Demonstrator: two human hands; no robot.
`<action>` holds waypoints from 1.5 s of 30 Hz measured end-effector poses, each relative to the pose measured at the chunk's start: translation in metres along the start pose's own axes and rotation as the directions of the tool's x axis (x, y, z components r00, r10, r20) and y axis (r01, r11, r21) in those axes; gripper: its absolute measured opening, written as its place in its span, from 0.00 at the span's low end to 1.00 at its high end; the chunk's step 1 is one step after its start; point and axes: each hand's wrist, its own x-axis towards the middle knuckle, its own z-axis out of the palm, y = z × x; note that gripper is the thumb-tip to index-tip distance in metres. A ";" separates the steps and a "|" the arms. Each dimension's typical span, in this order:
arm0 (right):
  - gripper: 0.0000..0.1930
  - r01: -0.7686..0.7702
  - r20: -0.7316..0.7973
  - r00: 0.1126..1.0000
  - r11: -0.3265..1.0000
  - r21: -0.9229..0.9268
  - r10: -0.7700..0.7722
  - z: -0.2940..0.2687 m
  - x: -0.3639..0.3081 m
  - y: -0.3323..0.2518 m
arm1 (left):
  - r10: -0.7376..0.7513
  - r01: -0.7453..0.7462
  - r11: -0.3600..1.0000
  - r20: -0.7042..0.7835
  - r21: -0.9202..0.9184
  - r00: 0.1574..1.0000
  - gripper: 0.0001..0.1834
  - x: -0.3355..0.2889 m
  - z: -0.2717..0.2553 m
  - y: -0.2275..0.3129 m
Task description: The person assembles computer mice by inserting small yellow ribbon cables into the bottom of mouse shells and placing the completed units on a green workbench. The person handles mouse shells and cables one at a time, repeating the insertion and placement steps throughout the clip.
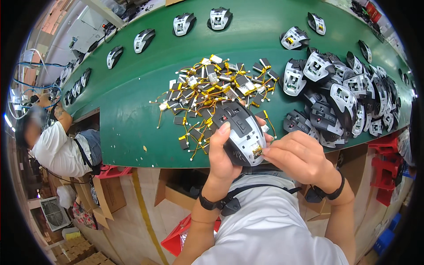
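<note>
My left hand (pixel 220 157) is closed around a black and silver-white computer mouse (pixel 240 132), its thumb along the side. The mouse is tilted above the near edge of the green table, with an open slot in its pale rear part. Yellow-gold material (pixel 256 151) shows in that slot. At the slot, my right hand (pixel 302 157) pinches with thumb and forefinger; what lies between the fingertips is too small to make out. Just beyond the held mouse spreads a pile of small battery packs (pixel 212 78) with yellow tape and thin wires.
A heap of similar mice (pixel 342 99) covers the right of the green table (pixel 128 119). Several mice (pixel 183 24) stand spaced along the far strip. Another person (pixel 66 148) sits at left. Cardboard boxes (pixel 110 196) and red stools (pixel 385 165) are below the table.
</note>
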 end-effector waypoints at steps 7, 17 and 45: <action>0.12 -0.197 -0.237 0.952 0.980 0.004 0.192 0.021 0.020 -0.014 | 0.244 -0.249 0.967 -0.085 -0.051 0.966 0.33 -0.002 0.009 -0.007; 0.20 -0.116 -0.151 0.983 0.989 -0.094 0.101 0.050 0.011 -0.028 | 0.178 -0.235 0.915 -0.195 -0.328 0.965 0.30 0.002 0.003 0.005; 0.20 -0.136 -0.190 0.976 0.977 -0.162 0.105 0.032 -0.004 -0.010 | 0.232 -0.235 0.971 -0.061 -0.039 0.971 0.32 0.004 0.012 0.003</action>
